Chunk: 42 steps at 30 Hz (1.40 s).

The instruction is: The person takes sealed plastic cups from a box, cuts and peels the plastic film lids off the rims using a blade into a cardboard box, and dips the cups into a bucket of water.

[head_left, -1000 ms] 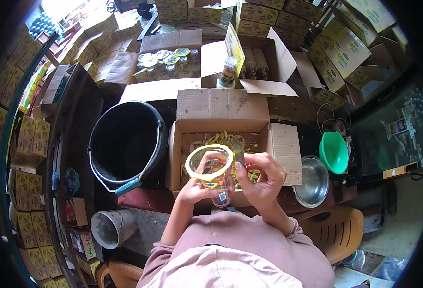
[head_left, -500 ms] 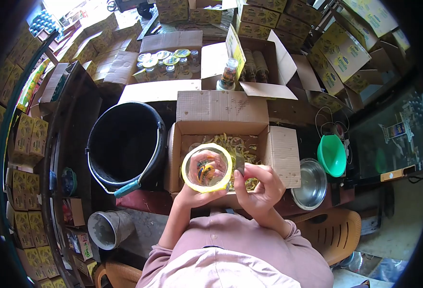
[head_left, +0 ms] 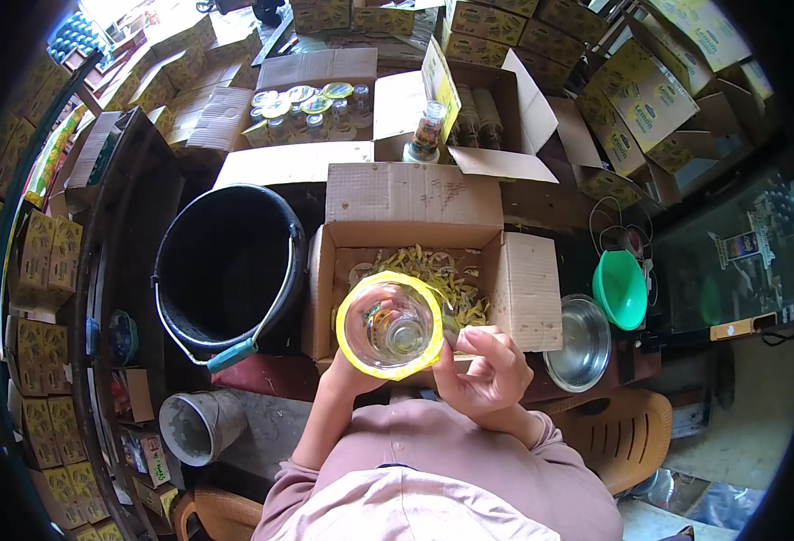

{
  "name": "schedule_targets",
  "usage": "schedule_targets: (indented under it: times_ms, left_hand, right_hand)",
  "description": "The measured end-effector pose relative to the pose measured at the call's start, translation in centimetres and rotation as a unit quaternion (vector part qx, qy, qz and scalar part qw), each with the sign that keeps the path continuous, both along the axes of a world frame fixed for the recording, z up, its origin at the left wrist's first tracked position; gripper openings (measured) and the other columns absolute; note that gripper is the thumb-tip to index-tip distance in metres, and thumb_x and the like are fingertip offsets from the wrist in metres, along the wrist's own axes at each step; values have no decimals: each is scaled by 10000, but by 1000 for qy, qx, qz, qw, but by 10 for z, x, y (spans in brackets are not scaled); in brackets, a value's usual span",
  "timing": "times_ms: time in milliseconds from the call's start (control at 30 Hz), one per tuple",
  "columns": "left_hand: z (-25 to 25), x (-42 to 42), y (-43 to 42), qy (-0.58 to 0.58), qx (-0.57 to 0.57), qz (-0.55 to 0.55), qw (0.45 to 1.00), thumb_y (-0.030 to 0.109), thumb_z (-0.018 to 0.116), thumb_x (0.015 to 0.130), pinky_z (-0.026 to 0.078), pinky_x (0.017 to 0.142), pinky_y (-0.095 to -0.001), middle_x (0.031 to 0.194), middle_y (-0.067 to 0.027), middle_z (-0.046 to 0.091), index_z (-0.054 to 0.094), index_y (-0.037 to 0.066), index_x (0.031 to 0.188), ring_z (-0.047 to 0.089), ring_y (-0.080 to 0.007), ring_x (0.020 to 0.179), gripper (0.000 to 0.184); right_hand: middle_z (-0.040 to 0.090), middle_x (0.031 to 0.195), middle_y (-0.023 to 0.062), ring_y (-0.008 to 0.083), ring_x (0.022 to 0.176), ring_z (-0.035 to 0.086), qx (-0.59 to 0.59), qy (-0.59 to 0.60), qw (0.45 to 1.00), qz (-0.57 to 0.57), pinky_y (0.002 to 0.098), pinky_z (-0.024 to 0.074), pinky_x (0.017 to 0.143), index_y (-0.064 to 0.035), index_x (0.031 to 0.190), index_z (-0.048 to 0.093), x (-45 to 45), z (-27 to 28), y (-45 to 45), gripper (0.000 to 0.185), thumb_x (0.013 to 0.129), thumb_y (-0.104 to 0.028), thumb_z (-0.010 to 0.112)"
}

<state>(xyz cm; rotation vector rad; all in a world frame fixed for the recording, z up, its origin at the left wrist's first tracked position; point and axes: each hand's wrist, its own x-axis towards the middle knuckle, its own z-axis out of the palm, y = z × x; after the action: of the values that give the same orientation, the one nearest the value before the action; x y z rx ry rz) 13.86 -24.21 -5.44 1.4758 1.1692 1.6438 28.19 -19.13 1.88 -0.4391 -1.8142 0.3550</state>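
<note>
In front of my chest I hold a clear glass jar (head_left: 392,326), its round end facing the camera and a yellow band around the near rim. My left hand (head_left: 350,371) is wrapped round it from below and the left, partly hidden by the jar. Through the glass show fingers and a colourful label. My right hand (head_left: 489,368) pinches a small dark greenish piece (head_left: 450,323) at the rim's right edge; I cannot tell what it is. Just beyond both hands sits an open cardboard box (head_left: 415,200) with many yellow-green scraps (head_left: 456,287) in it.
A black bucket (head_left: 167,261) stands left of the box. On the right are a steel bowl (head_left: 579,347) and a green bowl (head_left: 618,290). Behind are a carton of lidded jars (head_left: 314,119), a standing labelled jar (head_left: 428,131) and an open carton (head_left: 528,108). A grey bucket (head_left: 190,428) sits lower left.
The jar has tilted, so its inside and far end show more fully, and it sits slightly lower. My right hand has moved slightly down with it, still pinching beside the rim.
</note>
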Motion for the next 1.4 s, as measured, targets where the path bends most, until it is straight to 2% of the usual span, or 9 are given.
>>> schedule_targets:
  times_ms: [100, 200, 300, 333, 533, 700, 900, 1300, 1400]
  left_hand:
    - [-14, 3, 0, -66, -9, 12, 998, 95, 832, 549, 428, 894, -328, 1208, -139, 411, 340, 48, 1239, 462, -239, 1099, 849]
    - [-8, 2, -2, -59, -23, 7, 998, 117, 836, 552, 416, 908, -341, 1192, -132, 443, 363, 45, 1231, 465, -241, 1100, 831]
    - [12, -3, -1, 60, 24, 31, 997, 143, 834, 560, 392, 932, -358, 1161, -124, 478, 396, 42, 1209, 463, -246, 1104, 790]
    - [13, -1, 0, 44, 23, 50, 998, 160, 835, 554, 382, 924, -381, 1117, -126, 500, 425, 46, 1185, 471, -278, 1073, 761]
    - [26, -6, 4, 118, 53, 20, 991, 149, 838, 527, 399, 868, -391, 1110, -144, 472, 426, 59, 1177, 477, -316, 1002, 775]
    - [25, -5, 1, 72, 34, 3, 997, 123, 835, 526, 409, 866, -376, 1118, -143, 459, 415, 76, 1192, 481, -301, 1016, 788]
    - [22, -7, 2, 53, 32, 18, 998, 100, 828, 533, 422, 861, -360, 1120, -141, 458, 407, 81, 1198, 491, -283, 1011, 787]
    - [28, -5, 3, 109, 47, 2, 993, 117, 818, 555, 413, 869, -376, 1114, -147, 468, 432, 59, 1161, 487, -313, 1008, 721]
    - [29, -5, 3, 86, 34, -5, 996, 107, 813, 560, 416, 867, -371, 1127, -146, 462, 430, 61, 1164, 488, -312, 1015, 716]
  right_hand:
    - [565, 695, 80, 141, 573, 563, -2, -11, 1000, -15, 232, 457, 501, 21, 1032, 540, -1, 0, -1, 390, 676, 2, 698]
    - [583, 666, 79, 168, 554, 593, -11, 10, 999, -32, 237, 483, 484, 34, 903, 608, -4, 3, 0, 286, 631, 86, 680]
    - [582, 665, 80, 170, 562, 592, 1, 8, 999, -35, 239, 484, 492, 33, 917, 621, -4, 0, 2, 293, 634, 85, 674]
    - [584, 668, 82, 170, 563, 592, 0, 9, 999, -34, 241, 484, 494, 32, 921, 623, -4, 0, 3, 294, 636, 82, 675]
    - [600, 692, 90, 171, 570, 593, -17, 22, 999, -20, 244, 483, 502, 29, 931, 628, -4, 2, 8, 283, 656, 76, 678]
    - [603, 701, 88, 167, 575, 598, -54, 33, 998, -21, 246, 484, 506, 26, 923, 624, -3, 3, 10, 279, 656, 86, 681]
    - [593, 688, 80, 165, 570, 596, -41, 39, 998, -4, 247, 481, 500, 27, 927, 619, -2, 1, 8, 293, 648, 97, 680]
    - [599, 676, 88, 163, 567, 593, -53, 36, 998, 2, 245, 480, 495, 25, 914, 625, -1, 0, 12, 278, 648, 79, 684]
    - [548, 702, 65, 124, 584, 519, -47, 38, 998, 6, 223, 412, 525, 18, 987, 581, 2, -6, 12, 347, 662, 48, 695]
